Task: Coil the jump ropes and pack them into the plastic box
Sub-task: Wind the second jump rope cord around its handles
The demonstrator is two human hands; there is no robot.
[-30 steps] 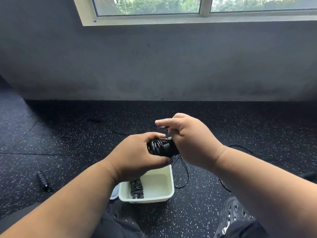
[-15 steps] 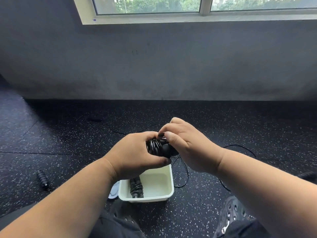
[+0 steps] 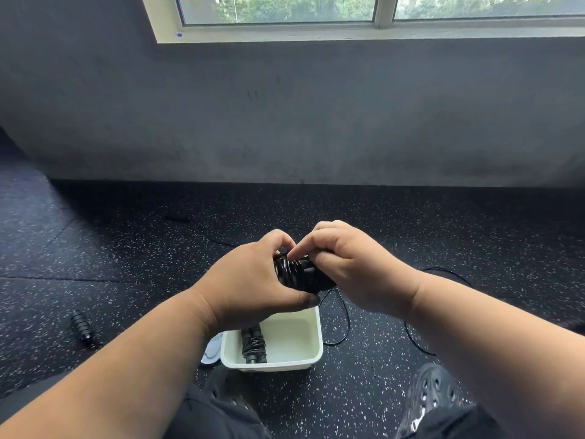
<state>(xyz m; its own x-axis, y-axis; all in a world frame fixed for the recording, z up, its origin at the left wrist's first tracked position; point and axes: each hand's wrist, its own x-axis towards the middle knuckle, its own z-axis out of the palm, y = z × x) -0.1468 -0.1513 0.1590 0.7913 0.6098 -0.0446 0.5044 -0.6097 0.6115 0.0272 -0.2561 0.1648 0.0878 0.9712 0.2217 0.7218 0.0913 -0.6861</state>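
My left hand (image 3: 250, 280) grips a black jump rope bundle (image 3: 297, 274), its cord wound in tight turns around the handles. My right hand (image 3: 354, 270) curls over the bundle's right end, fingertips pinching the cord on top. The loose black cord (image 3: 343, 315) trails down from the bundle and loops over the floor to the right. Below the hands stands a white plastic box (image 3: 304, 364) with one coiled black jump rope (image 3: 253, 343) lying along its left side.
Another black rope handle (image 3: 80, 326) lies on the speckled black rubber floor at the left. A white lid (image 3: 211, 351) peeks out left of the box. My black shoes (image 3: 433, 394) are at the bottom. A grey wall rises behind.
My right hand has dropped from its raised position and closed in on the bundle, laying another turn of cord onto it. The left hand has stayed gripping the bundle.
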